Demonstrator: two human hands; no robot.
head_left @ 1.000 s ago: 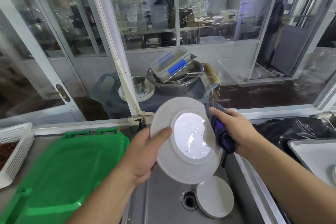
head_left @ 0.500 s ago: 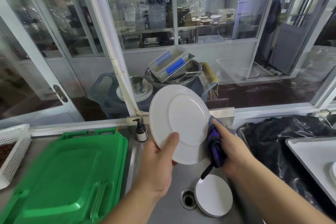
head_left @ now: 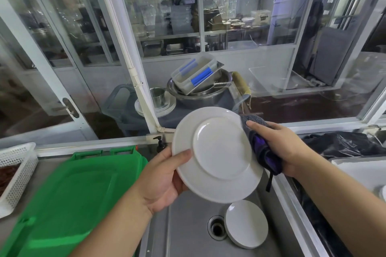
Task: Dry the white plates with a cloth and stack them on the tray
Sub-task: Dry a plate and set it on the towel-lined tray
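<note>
Left hand [head_left: 160, 175] grips the white plate [head_left: 217, 154], now flipped underside-up; right hand [head_left: 279, 144], fingers clamped on the cloth [head_left: 261, 148], wipes its rim

The left hand [head_left: 165, 175] holds a white plate [head_left: 217, 153] tilted above the sink [head_left: 183, 233], thumb on its rim. The right hand [head_left: 279, 146] grips a dark cloth [head_left: 261, 148] against the plate's right edge. Below that grip a second plate [head_left: 246, 223] lies beside the drain [head_left: 217, 228], perhaps upside down. A green lid [head_left: 69, 198] lies left of the left grip.
</note>
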